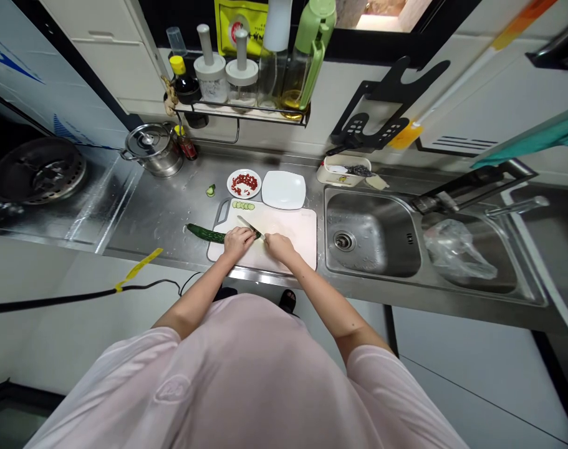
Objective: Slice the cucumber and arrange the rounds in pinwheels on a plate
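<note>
Pale pink shirt [237, 380] fills the bottom of the view, and both forearms reach from it to the counter's front edge, keeping the work square before the body. The left hand [238, 242] is curled narrowly over a dark green cucumber [205, 234], pressing down so it can't roll, while the cucumber's far end juts past the white cutting board [295, 227] onto the steel counter [157, 218]. The right hand [279, 247] is closed around the handle of a kitchen knife [247, 226], its blade angled up and left beside the other hand; it looks close to the cucumber, though from here I can't quite tell whether they touch. Cucumber slices [243, 205] sit in a row near the board's top edge, away from the blade. Just beyond, a round plate of chopped red food [244, 184] and a white square plate [284, 189] stand within easy reach. Farther right lies a steel sink [372, 234], with a plastic bag [459, 249] in its second basin, and a lidded steel pot [153, 149] stands upper left, near a wall shelf of bottles [237, 112] kept off the worktop
</note>
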{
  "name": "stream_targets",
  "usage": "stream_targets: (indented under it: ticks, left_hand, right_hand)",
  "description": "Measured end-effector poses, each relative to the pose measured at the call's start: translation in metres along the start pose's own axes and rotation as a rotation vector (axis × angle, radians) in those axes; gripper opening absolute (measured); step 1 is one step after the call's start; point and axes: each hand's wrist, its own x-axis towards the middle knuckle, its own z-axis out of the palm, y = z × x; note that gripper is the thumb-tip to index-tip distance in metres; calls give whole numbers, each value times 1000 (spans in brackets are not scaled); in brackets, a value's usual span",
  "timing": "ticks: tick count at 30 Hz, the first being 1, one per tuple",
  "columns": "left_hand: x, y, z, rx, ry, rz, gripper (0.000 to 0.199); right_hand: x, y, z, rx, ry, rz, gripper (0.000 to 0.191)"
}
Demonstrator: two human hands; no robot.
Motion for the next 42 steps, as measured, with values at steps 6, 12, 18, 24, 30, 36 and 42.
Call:
stream_targets:
  ticks: [6, 12, 18, 24, 30, 36, 42]
  left_hand:
    - [0, 1, -2, -1, -4, 2, 26]
    - [0, 1, -2, -4, -2, 2, 27]
    - [0, 1, -1, -7, 8, 6, 26]
    - [0, 0, 0, -16, -7, -3, 27]
    - [0, -1, 1, -7, -7, -3, 26]
    - [0, 1, 0, -10, -14, -17, 25]
    - [0, 2, -2, -17, -17, -20, 25]
  right_hand:
    - [-9, 8, 4, -8, -12, 10, 34]
    - [-14, 9, 3, -7, -39, 13, 34]
    - [-3, 5, 3, -2, -17, -12, 33]
    - [6, 2, 4, -1, -13, -20, 33]
    - [6, -1, 1, -2, -40, -11, 34]
    - [2, -3, -3, -4, -62, 15, 36]
    - [-1, -5, -3, -10, -52, 19, 36]
